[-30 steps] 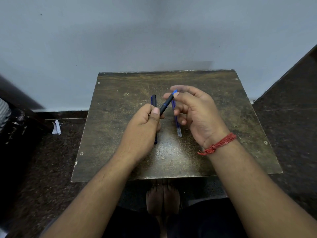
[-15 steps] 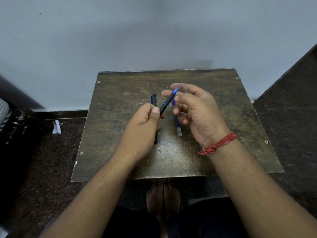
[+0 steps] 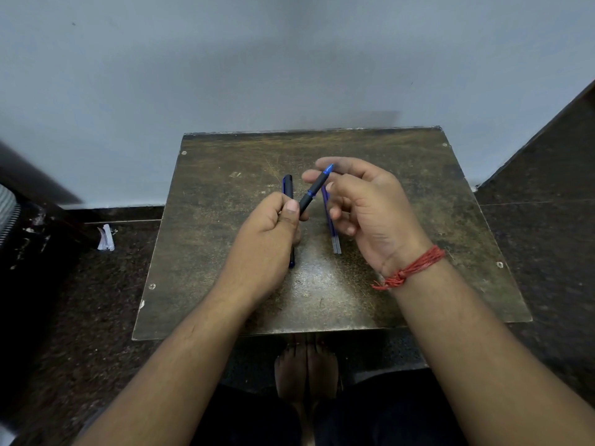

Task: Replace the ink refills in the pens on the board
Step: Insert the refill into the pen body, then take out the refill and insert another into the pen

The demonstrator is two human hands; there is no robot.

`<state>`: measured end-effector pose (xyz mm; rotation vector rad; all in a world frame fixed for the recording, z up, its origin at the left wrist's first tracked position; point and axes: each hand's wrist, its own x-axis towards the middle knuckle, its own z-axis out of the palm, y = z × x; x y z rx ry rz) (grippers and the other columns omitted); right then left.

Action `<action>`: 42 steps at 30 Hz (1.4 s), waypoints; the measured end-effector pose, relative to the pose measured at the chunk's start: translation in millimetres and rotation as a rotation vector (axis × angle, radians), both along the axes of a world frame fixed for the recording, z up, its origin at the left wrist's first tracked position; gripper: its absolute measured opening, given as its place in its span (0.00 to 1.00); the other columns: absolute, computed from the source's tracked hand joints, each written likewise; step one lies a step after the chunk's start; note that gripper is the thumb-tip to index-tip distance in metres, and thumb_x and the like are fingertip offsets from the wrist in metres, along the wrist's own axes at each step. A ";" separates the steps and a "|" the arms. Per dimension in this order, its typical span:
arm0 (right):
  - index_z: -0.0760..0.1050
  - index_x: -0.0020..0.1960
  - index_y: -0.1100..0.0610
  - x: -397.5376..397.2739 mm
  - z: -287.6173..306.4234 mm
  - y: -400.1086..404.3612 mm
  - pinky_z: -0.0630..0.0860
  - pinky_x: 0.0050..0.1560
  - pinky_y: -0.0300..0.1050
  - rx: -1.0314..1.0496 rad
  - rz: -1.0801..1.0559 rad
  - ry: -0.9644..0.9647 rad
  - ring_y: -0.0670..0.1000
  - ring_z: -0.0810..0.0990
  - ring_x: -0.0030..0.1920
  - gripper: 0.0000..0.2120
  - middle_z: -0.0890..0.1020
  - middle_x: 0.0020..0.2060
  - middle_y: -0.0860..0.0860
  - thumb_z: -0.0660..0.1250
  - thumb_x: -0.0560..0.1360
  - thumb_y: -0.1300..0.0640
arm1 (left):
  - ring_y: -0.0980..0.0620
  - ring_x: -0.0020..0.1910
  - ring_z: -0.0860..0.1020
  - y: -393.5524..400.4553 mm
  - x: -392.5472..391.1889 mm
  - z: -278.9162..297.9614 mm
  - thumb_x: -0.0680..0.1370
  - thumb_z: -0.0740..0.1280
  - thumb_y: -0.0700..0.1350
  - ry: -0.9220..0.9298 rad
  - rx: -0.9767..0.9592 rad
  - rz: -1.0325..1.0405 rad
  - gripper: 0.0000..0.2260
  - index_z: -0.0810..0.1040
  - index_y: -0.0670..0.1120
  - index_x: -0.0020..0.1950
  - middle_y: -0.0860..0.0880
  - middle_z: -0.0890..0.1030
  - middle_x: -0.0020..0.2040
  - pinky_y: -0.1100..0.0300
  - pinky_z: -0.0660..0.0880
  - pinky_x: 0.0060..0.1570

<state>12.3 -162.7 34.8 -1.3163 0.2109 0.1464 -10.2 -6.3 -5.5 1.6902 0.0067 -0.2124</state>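
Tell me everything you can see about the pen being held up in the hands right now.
The held pen is slim, with a black matte section that looks rubbery, a thin blue ring partway along and a blue conical tip. It is tilted, tip pointing up and away toward the right. The left hand grips its lower end, thumb against the barrel, hiding the rest. The right hand has its fingers around the tip end, though whether they touch it cannot be told. It is raised above the board, not resting on it.
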 end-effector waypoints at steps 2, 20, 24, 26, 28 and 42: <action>0.78 0.57 0.60 0.4 -1.7 0.0 0.60 0.22 0.37 -0.019 -0.007 0.005 0.46 0.71 0.25 0.10 0.87 0.51 0.54 0.65 0.76 0.66 | 0.58 0.25 0.63 -0.3 0.1 -0.3 0.80 0.58 0.61 -0.001 -0.006 0.000 0.14 0.77 0.56 0.43 0.57 0.68 0.28 0.57 0.59 0.31; 0.80 0.52 0.61 6.5 -6.0 -7.6 0.56 0.21 0.35 0.171 -0.122 -0.036 0.44 0.63 0.22 0.08 0.85 0.45 0.55 0.63 0.78 0.66 | 0.58 0.24 0.63 -2.2 -1.4 2.3 0.80 0.57 0.59 -0.011 0.034 -0.003 0.17 0.76 0.47 0.49 0.56 0.68 0.28 0.59 0.59 0.30; 0.79 0.52 0.60 8.2 -6.7 -11.3 0.56 0.20 0.34 0.223 -0.194 -0.045 0.44 0.62 0.21 0.06 0.84 0.45 0.56 0.64 0.78 0.65 | 0.58 0.24 0.63 -2.9 -2.2 2.1 0.80 0.57 0.59 -0.022 0.052 -0.008 0.16 0.76 0.48 0.49 0.57 0.69 0.27 0.59 0.60 0.29; 0.78 0.51 0.60 8.3 -6.0 -13.1 0.56 0.20 0.35 0.235 -0.240 -0.050 0.44 0.62 0.21 0.04 0.84 0.45 0.55 0.65 0.79 0.65 | 0.58 0.24 0.63 -2.4 -2.1 1.6 0.81 0.57 0.58 -0.032 0.068 -0.007 0.16 0.77 0.48 0.49 0.57 0.69 0.28 0.59 0.60 0.29; 0.78 0.50 0.58 9.8 -5.2 -16.5 0.57 0.20 0.35 0.258 -0.315 -0.062 0.44 0.63 0.22 0.03 0.85 0.42 0.54 0.66 0.78 0.64 | 0.59 0.24 0.63 -2.5 -2.0 1.1 0.82 0.57 0.57 -0.042 0.079 -0.012 0.15 0.77 0.49 0.49 0.57 0.69 0.28 0.58 0.60 0.30; 0.79 0.47 0.48 15.0 -17.1 -57.0 0.70 0.36 0.34 -1.038 -0.338 -0.166 0.41 0.77 0.39 0.02 0.81 0.40 0.44 0.68 0.77 0.52 | 0.61 0.26 0.65 1.8 -1.9 1.2 0.81 0.58 0.60 -0.028 -0.001 0.046 0.16 0.77 0.49 0.49 0.60 0.72 0.29 0.57 0.60 0.32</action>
